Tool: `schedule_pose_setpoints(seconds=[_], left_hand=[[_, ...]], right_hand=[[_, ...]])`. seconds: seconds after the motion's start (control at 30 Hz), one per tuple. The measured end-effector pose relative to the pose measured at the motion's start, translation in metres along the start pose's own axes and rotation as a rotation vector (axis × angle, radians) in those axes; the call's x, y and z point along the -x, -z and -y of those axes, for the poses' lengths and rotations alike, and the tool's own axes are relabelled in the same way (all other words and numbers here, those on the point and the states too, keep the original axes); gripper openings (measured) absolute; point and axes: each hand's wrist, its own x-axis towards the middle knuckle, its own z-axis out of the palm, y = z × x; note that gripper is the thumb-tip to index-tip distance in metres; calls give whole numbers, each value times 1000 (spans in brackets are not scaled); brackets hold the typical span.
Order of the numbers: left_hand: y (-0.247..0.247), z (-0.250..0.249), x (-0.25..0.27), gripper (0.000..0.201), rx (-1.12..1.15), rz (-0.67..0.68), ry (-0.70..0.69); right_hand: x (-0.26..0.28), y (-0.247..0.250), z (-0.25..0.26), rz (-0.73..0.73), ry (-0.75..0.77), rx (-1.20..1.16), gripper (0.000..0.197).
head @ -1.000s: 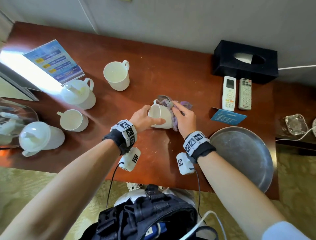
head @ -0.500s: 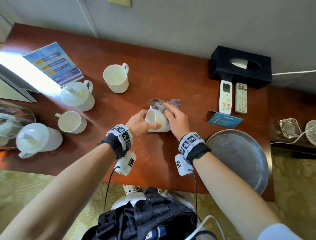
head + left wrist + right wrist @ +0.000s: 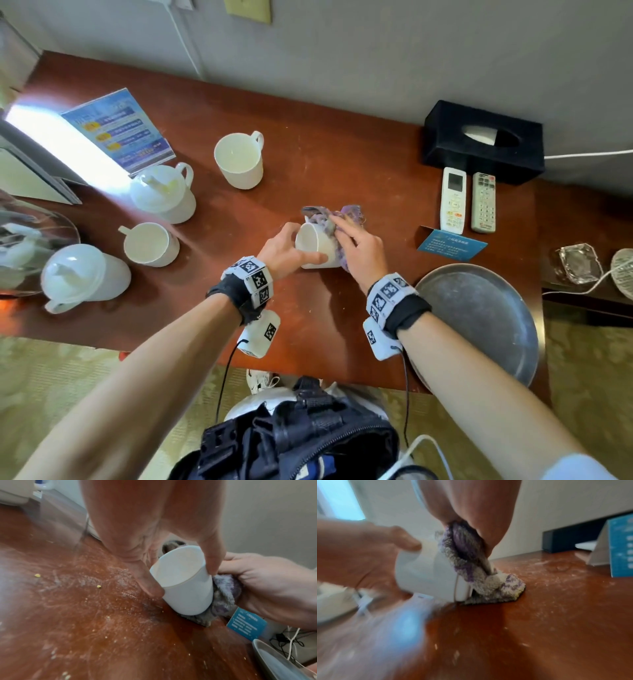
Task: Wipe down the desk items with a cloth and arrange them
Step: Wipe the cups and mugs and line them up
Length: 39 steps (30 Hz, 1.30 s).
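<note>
Print on the blue leaflet (image 3: 118, 132) and blue card (image 3: 451, 244) is illegible.

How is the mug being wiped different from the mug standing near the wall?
The held mug is tilted, gripped by the left hand, with the cloth pressed on it by the right hand; the far mug stands upright, untouched, and looks taller. Both are plain white with handles.
</note>
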Motion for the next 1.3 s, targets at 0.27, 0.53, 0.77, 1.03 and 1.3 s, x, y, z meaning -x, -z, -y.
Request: schedule_pose_setpoints(seconds=[0.27,0.53,0.77,1.03,1.3], left_hand=[[16,-12,15,75,44,-61,-58],[45,-54,30,81,-46,-114,-192],[42,-85,45,82,-125,-59,-327],[31,-108,42,85,-209,-73,-357],[2,-130,27,88,-380,-89,-376]], right_hand=[[-14,18,21,-142,-163,-83,35],[2,49,50,66,-264,-342,40],[29,73,57,-162,-164,-196,29],[56,91,37,-395,-247,-127,30],[62,113,21,-502,-313,-178,23]])
